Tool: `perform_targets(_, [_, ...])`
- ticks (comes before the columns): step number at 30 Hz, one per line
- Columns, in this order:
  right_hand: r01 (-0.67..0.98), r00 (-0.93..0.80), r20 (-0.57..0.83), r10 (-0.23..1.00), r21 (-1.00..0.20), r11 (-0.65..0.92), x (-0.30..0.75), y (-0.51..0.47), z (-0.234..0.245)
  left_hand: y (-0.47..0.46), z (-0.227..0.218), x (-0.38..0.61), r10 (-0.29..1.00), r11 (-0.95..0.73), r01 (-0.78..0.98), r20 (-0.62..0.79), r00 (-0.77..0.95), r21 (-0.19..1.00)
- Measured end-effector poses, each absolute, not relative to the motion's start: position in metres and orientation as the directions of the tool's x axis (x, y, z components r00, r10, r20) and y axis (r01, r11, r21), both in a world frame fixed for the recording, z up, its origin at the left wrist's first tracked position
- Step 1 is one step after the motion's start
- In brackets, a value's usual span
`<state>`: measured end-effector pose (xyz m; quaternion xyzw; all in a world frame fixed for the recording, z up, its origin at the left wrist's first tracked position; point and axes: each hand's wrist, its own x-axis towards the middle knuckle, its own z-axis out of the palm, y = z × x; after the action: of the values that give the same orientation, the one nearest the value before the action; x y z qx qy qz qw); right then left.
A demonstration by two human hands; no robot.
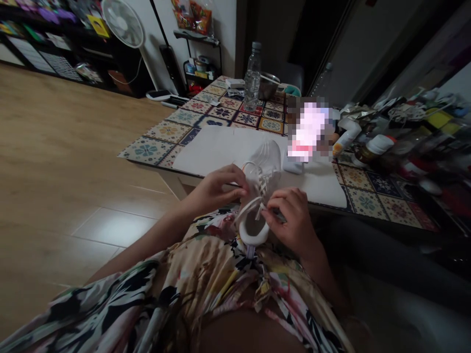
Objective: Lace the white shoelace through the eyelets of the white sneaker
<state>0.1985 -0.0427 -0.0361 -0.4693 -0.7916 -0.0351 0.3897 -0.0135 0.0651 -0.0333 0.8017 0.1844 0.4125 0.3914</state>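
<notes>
A white lace-up sneaker [268,154] points away from me, its toe over the white sheet on the table and its heel near my lap. White shoelaces [263,185] criss-cross its front, and a loose length loops over the opening. On the shoe's left side, my left hand [225,189] is closed, thumb and forefinger pinching the lace beside the eyelets. To the right, my right hand [289,215] pinches a lace near the top of the tongue. The exact grip between the fingertips is partly hidden.
The white sheet [206,147] covers part of a patterned tabletop [147,147]. Beyond the shoe stand a blurred-out lit screen [309,130], a plastic bottle [252,78] and a metal bowl [270,86]. Bottles and clutter, including a white-capped jar [375,147], crowd the right side.
</notes>
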Motion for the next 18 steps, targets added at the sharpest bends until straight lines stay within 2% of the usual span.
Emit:
perform_targets(3, [0.707,-0.266,0.639,0.722,-0.380,0.596,0.196,-0.051,-0.028,0.060,-0.030,-0.011,0.534,-0.639,-0.063,0.500,0.682,0.767])
perform_targets(5, [0.494,-0.411,0.579,0.704,-0.508,0.706,0.197,-0.059,-0.018,0.058,-0.029,-0.009,0.496,-0.648,-0.079,0.499,0.711,0.758])
perform_targets(6, [0.308,-0.532,0.566,0.629,-0.563,0.767,0.199,-0.063,-0.013,0.057,-0.028,-0.009,0.482,-0.646,-0.082,0.488,0.728,0.759])
perform_targets(8, [-0.063,-0.695,0.603,0.392,-0.594,0.802,0.203,-0.068,-0.007,0.054,-0.028,-0.008,0.464,-0.639,-0.076,0.463,0.755,0.766])
perform_targets(9, [-0.170,-0.706,0.631,0.322,-0.592,0.788,0.206,-0.068,-0.007,0.053,-0.028,-0.008,0.463,-0.641,-0.067,0.455,0.761,0.765])
perform_targets(10, [-0.200,-0.681,0.653,0.332,-0.602,0.773,0.208,-0.068,-0.008,0.051,-0.027,-0.008,0.466,-0.647,-0.053,0.450,0.762,0.760])
perform_targets(12, [-0.054,-0.507,0.653,0.563,-0.676,0.735,0.212,-0.062,-0.015,0.048,-0.026,-0.007,0.473,-0.671,-0.020,0.449,0.758,0.741])
perform_targets(14, [0.173,-0.220,0.607,0.764,-0.746,0.643,0.214,-0.053,-0.026,0.045,-0.026,-0.005,0.478,-0.689,0.011,0.443,0.759,0.725])
perform_targets(16, [0.364,-0.068,0.591,0.804,-0.736,0.571,0.213,-0.044,-0.035,0.042,-0.025,-0.003,0.471,-0.694,0.018,0.435,0.767,0.720])
perform_targets(18, [0.469,-0.132,0.593,0.795,-0.669,0.577,0.210,-0.038,-0.040,0.041,-0.026,0.000,0.459,-0.700,0.007,0.442,0.771,0.714])
